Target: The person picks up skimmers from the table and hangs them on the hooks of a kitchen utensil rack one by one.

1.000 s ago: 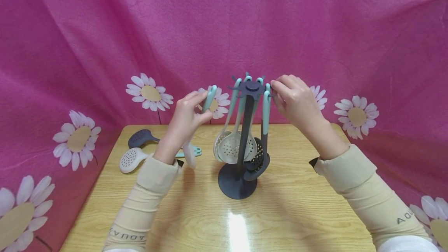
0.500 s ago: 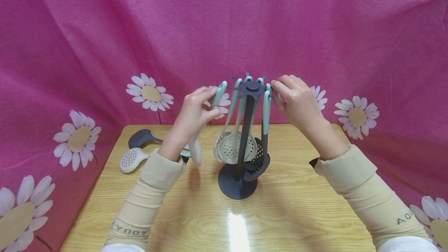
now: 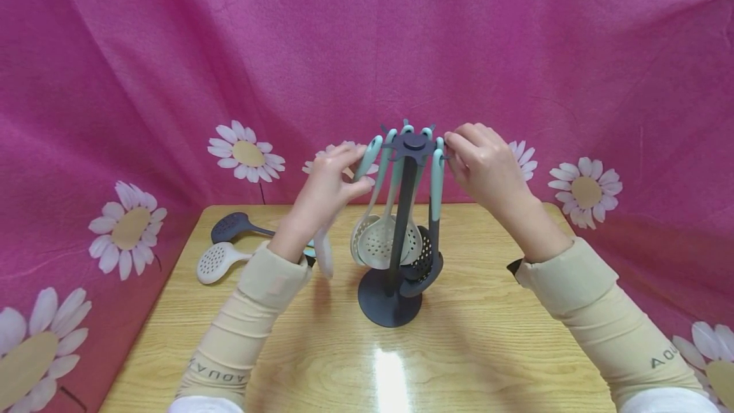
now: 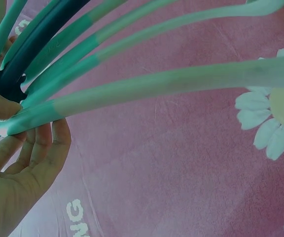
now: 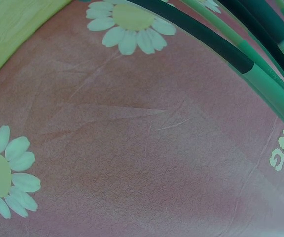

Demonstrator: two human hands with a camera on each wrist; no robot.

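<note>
My left hand (image 3: 323,187) pinches the mint handle end of a pale kitchen utensil (image 3: 369,155), just left of the top of a dark utensil stand (image 3: 390,308). The utensil's head (image 3: 323,257) hangs edge-on, so its kind is unclear. In the left wrist view, thumb and fingers hold the mint end beside the stand's dark hooks (image 4: 6,84). My right hand (image 3: 484,161) grips a hook on the stand's right side between thumb and fingers. Pale perforated skimmers (image 3: 378,244) and a dark ladle (image 3: 421,284) hang from the stand by mint handles.
On the wooden table (image 3: 487,317), a dark slotted utensil (image 3: 230,227) and a white skimmer (image 3: 215,262) lie at the left, their handles partly behind my left arm. A pink flowered cloth (image 3: 367,50) stands behind the table.
My left hand has moved right with the pale utensil, bringing its handle end close to the stand's left hooks. The right hand and the stand have stayed in place.
</note>
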